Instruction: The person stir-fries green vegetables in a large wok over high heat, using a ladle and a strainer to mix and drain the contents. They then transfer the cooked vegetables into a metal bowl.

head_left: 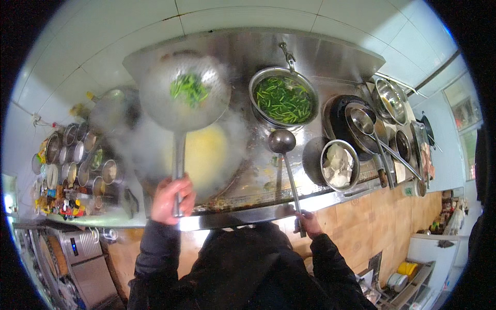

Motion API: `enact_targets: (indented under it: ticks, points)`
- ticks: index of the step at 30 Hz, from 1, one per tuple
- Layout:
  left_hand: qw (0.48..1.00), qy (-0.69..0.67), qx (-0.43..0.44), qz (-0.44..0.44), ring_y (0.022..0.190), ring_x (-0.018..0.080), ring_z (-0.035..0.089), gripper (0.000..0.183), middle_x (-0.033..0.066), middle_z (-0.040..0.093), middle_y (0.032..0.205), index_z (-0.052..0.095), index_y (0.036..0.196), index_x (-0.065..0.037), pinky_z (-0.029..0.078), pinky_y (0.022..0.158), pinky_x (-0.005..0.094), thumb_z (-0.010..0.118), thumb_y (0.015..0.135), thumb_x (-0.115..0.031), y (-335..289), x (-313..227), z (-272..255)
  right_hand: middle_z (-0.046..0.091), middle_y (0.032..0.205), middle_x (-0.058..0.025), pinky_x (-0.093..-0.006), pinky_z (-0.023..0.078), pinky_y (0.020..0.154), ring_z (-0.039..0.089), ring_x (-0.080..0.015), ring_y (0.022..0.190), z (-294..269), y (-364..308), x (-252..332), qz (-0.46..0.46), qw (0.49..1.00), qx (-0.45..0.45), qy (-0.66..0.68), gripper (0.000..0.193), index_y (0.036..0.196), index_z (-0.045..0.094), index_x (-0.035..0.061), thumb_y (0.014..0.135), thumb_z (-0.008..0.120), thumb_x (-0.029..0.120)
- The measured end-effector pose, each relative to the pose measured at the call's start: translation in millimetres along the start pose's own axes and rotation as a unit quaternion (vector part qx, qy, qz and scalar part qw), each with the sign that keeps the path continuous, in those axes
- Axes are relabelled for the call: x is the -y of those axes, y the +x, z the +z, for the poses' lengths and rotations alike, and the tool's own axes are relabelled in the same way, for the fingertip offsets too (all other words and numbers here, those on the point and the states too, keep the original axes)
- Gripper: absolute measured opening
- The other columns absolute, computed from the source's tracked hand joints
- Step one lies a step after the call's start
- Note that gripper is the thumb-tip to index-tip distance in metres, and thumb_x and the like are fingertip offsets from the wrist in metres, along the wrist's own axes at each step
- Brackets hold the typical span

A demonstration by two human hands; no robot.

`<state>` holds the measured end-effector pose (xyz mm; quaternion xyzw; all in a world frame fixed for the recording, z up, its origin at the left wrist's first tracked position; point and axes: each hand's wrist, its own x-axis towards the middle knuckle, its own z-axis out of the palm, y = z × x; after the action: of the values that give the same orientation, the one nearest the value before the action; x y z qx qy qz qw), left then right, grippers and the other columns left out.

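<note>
My left hand (173, 200) is wrapped round the handle of a large perforated metal strainer (157, 103). A small heap of cut green vegetables (188, 90) lies in it. Below the strainer, a steaming wok holds yellowish liquid (206, 155), partly hidden by steam. My right hand (308, 224) grips the end of a long-handled ladle (282, 141), whose dark bowl hovers or rests over the stove top; I cannot tell which. Beyond the ladle, more cut greens (283, 101) fill a metal pot (252, 85) under a tap.
On the right stand a metal bowl (349, 182) with a white mass, stacked dark woks (335, 116) with a second ladle (362, 121) across them, and a steel bowl (390, 101). Several seasoning containers (77, 152) crowd the left side. The steel stove edge (248, 216) runs before me.
</note>
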<state>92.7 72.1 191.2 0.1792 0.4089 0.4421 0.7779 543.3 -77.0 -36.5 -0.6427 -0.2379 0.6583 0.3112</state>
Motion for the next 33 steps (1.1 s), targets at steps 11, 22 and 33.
enact_targets:
  ticks: [11, 22, 33]
  points:
    - [0.933, 0.315, -0.13, 0.116, 0.038, 0.0175, 0.052, 0.024, 0.0084, 0.054, 0.056, 0.042, 0.109, 0.003, 0.043, 0.034, 0.0369, 0.059, 0.093, -0.002, 179.4, 159.9, 110.3, 0.062, 0.078, -0.0072, -0.0318, 0.054, 0.048, 0.064, -0.0181, 0.057, -57.7, 1.4, 37.2, 0.068, 0.995, 0.064, 0.022, 0.03, 0.109, 0.06, -0.0021, 0.101, 0.068, 0.026]
    - [0.994, 0.014, -0.045, 0.095, 0.047, 0.0127, 0.05, 0.014, 0.0006, 0.049, 0.069, 0.048, 0.094, -0.007, 0.041, 0.037, 0.0301, 0.061, 0.098, -0.009, 124.4, 63.0, 157.2, 0.048, 0.06, 0.0011, -0.029, 0.033, 0.04, 0.042, -0.0094, 0.044, -74.7, -44.1, 59.2, 0.023, 0.996, 0.066, -0.049, 0.019, 0.095, 0.056, 0.0057, 0.101, 0.064, 0.021]
    - [0.987, -0.14, -0.037, 0.07, 0.045, 0.0078, 0.041, 0.02, -0.0022, 0.045, 0.067, 0.051, 0.084, -0.005, 0.034, 0.033, 0.0248, 0.053, 0.104, -0.011, -1.3, 47.2, 48.7, 0.048, 0.063, 0.0038, -0.026, 0.032, 0.042, 0.042, -0.0072, 0.047, -48.4, -23.4, 124.4, -0.146, 0.986, -0.001, -0.079, 0.019, 0.116, 0.055, 0.0065, 0.103, 0.063, 0.017]
